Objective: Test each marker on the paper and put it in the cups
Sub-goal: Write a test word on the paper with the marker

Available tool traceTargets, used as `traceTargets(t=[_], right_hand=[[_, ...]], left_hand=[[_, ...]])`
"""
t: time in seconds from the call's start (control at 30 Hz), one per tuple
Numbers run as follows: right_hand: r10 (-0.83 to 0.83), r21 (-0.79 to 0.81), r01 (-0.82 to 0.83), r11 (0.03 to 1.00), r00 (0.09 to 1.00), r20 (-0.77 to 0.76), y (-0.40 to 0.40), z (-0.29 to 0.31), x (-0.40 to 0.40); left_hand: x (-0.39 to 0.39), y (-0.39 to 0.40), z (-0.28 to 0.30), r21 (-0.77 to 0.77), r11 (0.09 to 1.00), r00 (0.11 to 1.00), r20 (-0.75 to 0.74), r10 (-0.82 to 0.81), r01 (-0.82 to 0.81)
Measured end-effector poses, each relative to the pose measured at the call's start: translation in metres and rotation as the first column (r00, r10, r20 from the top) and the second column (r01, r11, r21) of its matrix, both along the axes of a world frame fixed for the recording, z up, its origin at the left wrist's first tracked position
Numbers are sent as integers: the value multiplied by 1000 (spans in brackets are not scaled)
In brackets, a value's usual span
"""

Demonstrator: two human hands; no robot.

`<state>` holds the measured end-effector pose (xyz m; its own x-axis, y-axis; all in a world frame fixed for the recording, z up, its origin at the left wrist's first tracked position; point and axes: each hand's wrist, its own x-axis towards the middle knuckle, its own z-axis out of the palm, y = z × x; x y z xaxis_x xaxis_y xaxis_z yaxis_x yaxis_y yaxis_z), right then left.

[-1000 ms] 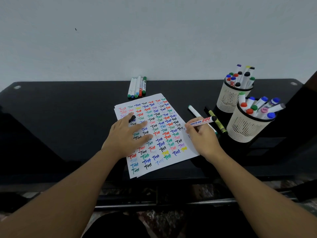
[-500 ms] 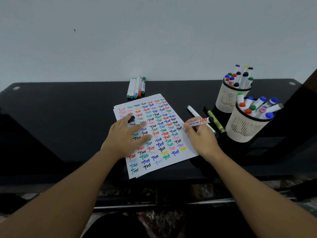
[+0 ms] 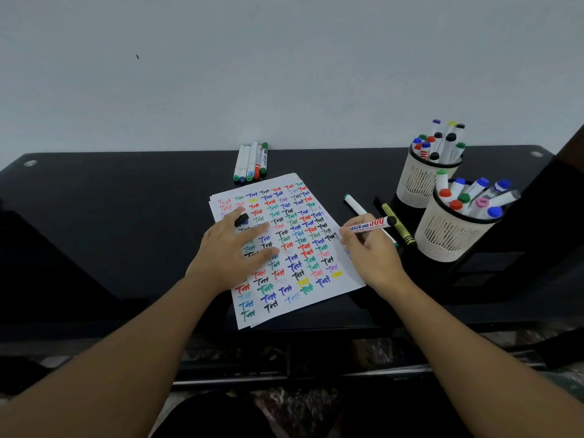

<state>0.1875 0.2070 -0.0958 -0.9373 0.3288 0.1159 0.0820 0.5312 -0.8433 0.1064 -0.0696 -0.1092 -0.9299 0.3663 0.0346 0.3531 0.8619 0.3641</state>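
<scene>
A white paper (image 3: 316, 298) covered in coloured "Test" marks lies on the black table (image 3: 110, 216). My left hand (image 3: 230, 251) presses flat on the paper, and a black marker cap (image 3: 241, 220) is pinched between its index and middle fingers. My right hand (image 3: 373, 254) grips a white marker with red lettering (image 3: 371, 224), its tip at the paper's right edge. Two white mesh cups, the far cup (image 3: 417, 184) and the near cup (image 3: 442, 235), stand at the right, each holding several markers.
Several capped markers (image 3: 251, 162) lie in a row by the wall behind the paper. A white marker with a green cap (image 3: 355, 205) and a yellow-green marker (image 3: 398, 227) lie between the paper and the cups. The wall rises right behind the table.
My right hand and its marker have shifted only slightly at the paper's right edge. My left hand stays on the paper.
</scene>
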Motion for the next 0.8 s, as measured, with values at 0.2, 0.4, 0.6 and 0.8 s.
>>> traceTargets(t=[0.2,0.4,0.6,0.8], right_hand=[[79,-170,-96,981,992,-100,1,-1,3],[350,-28,-349,937,936,38,0,14,-4],[465,-108,-452,885,868,177,-17,36,-36],[435,-31,-434,900,899,48,-37,59,-49]], left_hand=[[-3,-4,-2,273,940,970,-65,233,-207],[-9,-4,-4,171,936,946,-46,320,-308],[-8,-5,-5,273,922,941,-122,316,-274],[-6,-7,-1,336,926,958,-164,237,-172]])
